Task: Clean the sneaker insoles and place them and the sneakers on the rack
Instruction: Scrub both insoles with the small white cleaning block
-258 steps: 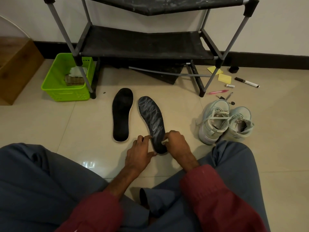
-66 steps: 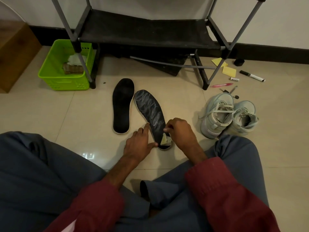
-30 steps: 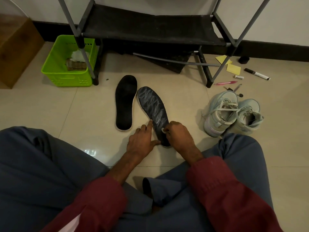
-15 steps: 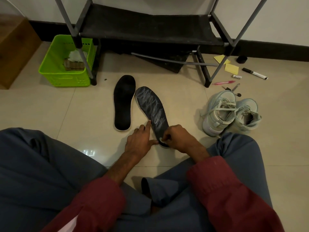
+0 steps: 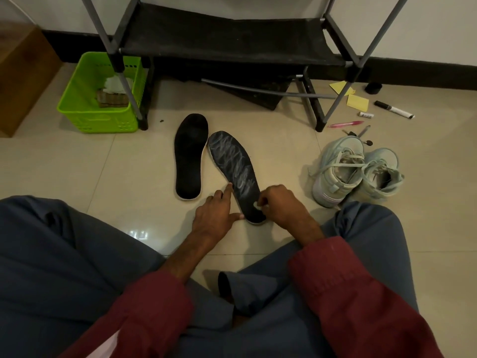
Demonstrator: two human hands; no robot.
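The person sits cross-legged on the tiled floor [image 5: 284, 156], blue trouser knees and dark red sleeves nearest the camera. Just past the knees, the left hand [image 5: 213, 215] rests on the floor against the heel end of the streaked insole [image 5: 233, 166]. Its forefinger lies straight along the insole's left edge, the thumb tip touches the heel rim, and the other fingers are loosely bent.

The right hand [image 5: 280, 205] is on the other side of the same heel. Its fingers are curled and pinch a small white wad [image 5: 258, 205], which sits on the insole's surface near its right edge. The insole lies flat between the two hands, toe pointing away and slightly left, with pale smears over its dark top.

The plain black insole [image 5: 189, 156] lies flat just to its left, the toes nearly touching. To the right, near the knee, the two pale sneakers [image 5: 338, 171] stand side by side with loose laces.

Farther off stands the rack [image 5: 232, 40], a loose grey pole [image 5: 258, 90] lying under its black shelf. A green basket [image 5: 98, 122] holding cloths sits at its left leg. Yellow notes [image 5: 357, 102], a marker [image 5: 393, 109] and a pink pen [image 5: 346, 124] lie at its right.
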